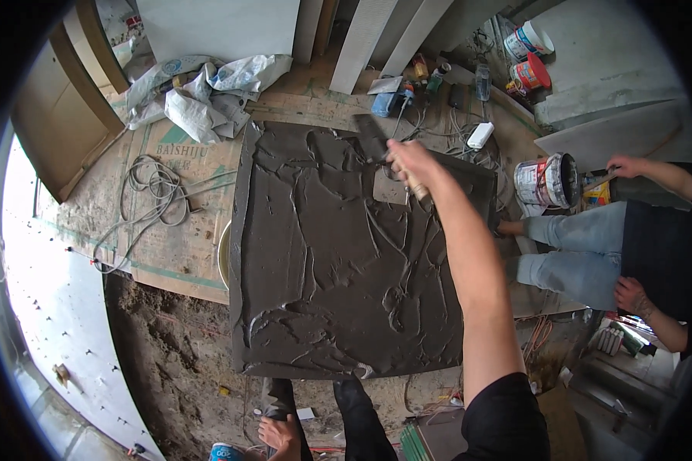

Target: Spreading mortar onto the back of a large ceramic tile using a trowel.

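My right hand (414,163) is closed around the wooden handle of a trowel (371,137), its wide blade dark with paste. The blade is over the far edge of a large, roughly square slab (346,253). Dark grey-brown adhesive coats the slab in uneven ridges and swirls. Near the hand, a small rectangular cutout (390,190) shows lighter ground through the slab. Down at the lower edge, my left hand (280,436) rests against my leg, fingers extended and holding nothing I can see.
At the right, another person in jeans (577,246) holds a stick at a paste-smeared bucket (544,183). Crumpled white sacks (192,96) lie far left, above a coiled cable (154,188). A blue tool (387,103), bottles and cords lie beyond the slab. Rough soil (169,346) borders the cardboard.
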A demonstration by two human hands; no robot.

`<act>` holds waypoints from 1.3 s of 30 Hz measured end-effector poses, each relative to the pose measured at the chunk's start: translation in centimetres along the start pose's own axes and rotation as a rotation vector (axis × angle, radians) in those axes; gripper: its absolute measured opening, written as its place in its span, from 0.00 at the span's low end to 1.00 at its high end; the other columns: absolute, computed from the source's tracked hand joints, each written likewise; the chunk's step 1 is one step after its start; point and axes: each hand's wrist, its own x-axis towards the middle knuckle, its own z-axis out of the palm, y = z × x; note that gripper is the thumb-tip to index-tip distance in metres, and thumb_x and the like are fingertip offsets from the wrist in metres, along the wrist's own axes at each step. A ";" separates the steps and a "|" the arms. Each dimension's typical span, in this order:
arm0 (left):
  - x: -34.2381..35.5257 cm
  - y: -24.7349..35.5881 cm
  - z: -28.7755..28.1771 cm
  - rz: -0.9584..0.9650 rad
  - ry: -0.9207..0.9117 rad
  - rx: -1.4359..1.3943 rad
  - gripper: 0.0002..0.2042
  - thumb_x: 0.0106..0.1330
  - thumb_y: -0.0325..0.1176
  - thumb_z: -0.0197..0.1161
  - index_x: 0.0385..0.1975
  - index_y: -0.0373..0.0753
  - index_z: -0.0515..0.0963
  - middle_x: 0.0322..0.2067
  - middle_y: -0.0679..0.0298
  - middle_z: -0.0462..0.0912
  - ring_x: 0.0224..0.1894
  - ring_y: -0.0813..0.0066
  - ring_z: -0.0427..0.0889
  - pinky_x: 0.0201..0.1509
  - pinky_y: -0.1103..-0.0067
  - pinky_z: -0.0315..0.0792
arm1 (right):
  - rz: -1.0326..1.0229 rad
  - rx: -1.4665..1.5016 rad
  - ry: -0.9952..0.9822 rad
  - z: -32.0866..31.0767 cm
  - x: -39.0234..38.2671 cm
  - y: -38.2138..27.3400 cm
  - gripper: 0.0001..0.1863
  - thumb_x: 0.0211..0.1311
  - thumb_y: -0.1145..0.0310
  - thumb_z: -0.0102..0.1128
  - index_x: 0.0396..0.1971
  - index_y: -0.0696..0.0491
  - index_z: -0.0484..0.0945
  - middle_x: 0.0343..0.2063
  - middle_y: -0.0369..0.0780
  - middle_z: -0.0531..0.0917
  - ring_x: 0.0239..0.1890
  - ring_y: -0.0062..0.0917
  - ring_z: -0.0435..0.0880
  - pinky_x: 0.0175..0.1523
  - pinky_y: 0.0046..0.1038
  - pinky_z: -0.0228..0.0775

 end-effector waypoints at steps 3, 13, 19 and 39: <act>-1.1 2.1 0.4 0.049 -0.046 -0.063 0.35 0.53 0.59 0.74 0.52 0.39 0.72 0.46 0.59 0.80 0.54 0.60 0.78 0.59 0.67 0.70 | 0.068 0.032 0.341 -9.4 2.9 1.8 0.27 0.74 0.43 0.50 0.31 0.55 0.75 0.18 0.35 0.75 0.13 0.23 0.72 0.18 0.30 0.68; 1.7 1.2 -2.7 0.039 0.001 -0.019 0.34 0.53 0.59 0.73 0.50 0.39 0.72 0.45 0.58 0.80 0.54 0.59 0.79 0.59 0.66 0.70 | 0.031 0.458 0.424 -8.7 -7.3 10.0 0.28 0.75 0.41 0.49 0.36 0.55 0.75 0.18 0.35 0.75 0.13 0.24 0.74 0.16 0.31 0.69; 3.4 0.5 -4.3 0.071 0.008 -0.007 0.35 0.51 0.59 0.74 0.51 0.39 0.73 0.45 0.57 0.80 0.54 0.59 0.78 0.60 0.67 0.70 | 0.015 0.469 0.292 4.8 -4.0 5.7 0.27 0.72 0.39 0.53 0.36 0.52 0.75 0.17 0.33 0.73 0.13 0.22 0.73 0.17 0.32 0.69; 6.2 -1.2 -6.4 0.032 -0.093 -0.139 0.32 0.51 0.61 0.74 0.45 0.42 0.73 0.43 0.61 0.81 0.52 0.62 0.80 0.58 0.68 0.70 | -0.145 -0.150 0.096 23.9 -3.7 -9.2 0.27 0.75 0.47 0.49 0.33 0.60 0.76 0.15 0.38 0.77 0.11 0.26 0.77 0.16 0.32 0.70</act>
